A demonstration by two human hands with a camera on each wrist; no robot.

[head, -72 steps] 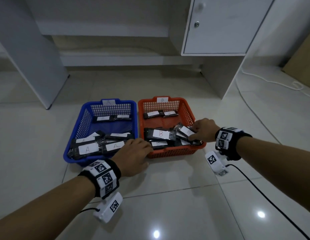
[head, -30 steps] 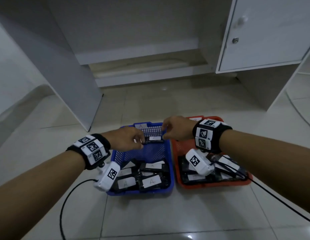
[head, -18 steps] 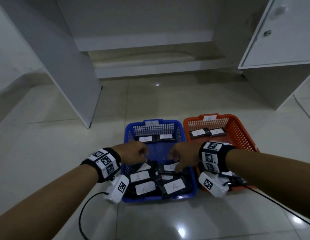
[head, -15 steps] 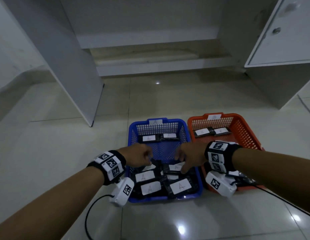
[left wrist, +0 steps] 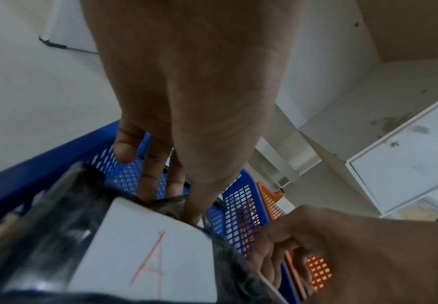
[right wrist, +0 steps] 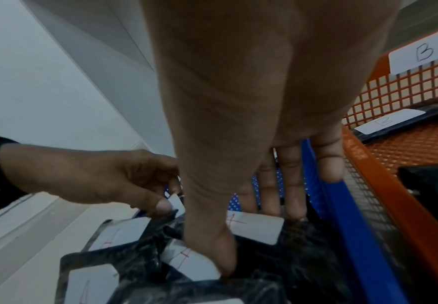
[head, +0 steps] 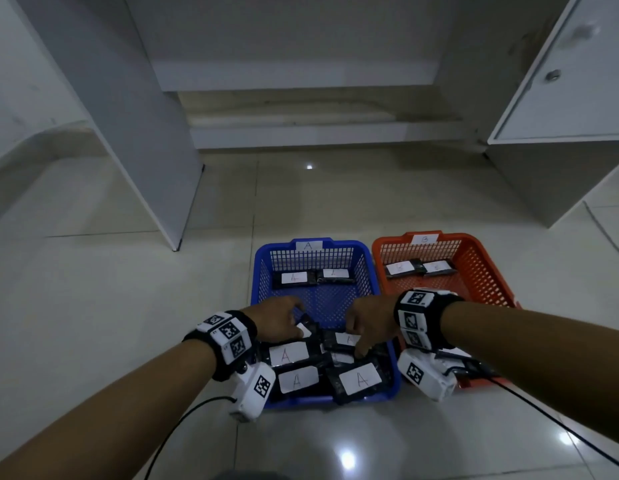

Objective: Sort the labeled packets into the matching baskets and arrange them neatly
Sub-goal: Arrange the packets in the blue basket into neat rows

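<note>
A blue basket [head: 256, 271] tagged A stands beside an orange basket [head: 488, 265] tagged B. Two A packets [head: 313, 277] lie in a row at the blue basket's far end, and two B packets [head: 418, 267] lie likewise in the orange one. Several black A packets [head: 358, 377] are heaped in the blue basket's near half. My left hand [head: 297, 329] pinches a packet's corner [right wrist: 173, 202] there. My right hand [head: 361, 336] grips another A packet [right wrist: 254, 228] between thumb and fingers. More packets in the orange basket's near half are hidden by my right wrist.
A white cabinet [head: 560, 81] stands at the back right and a white upright panel [head: 145, 150] at the back left, with a low step between them. Wrist-camera cables [head: 183, 420] trail on the glossy tiled floor.
Both hands came back from the far end of the blue basket, where a packet now lies in the row, to the near heap. They have taken hold of packets there.
</note>
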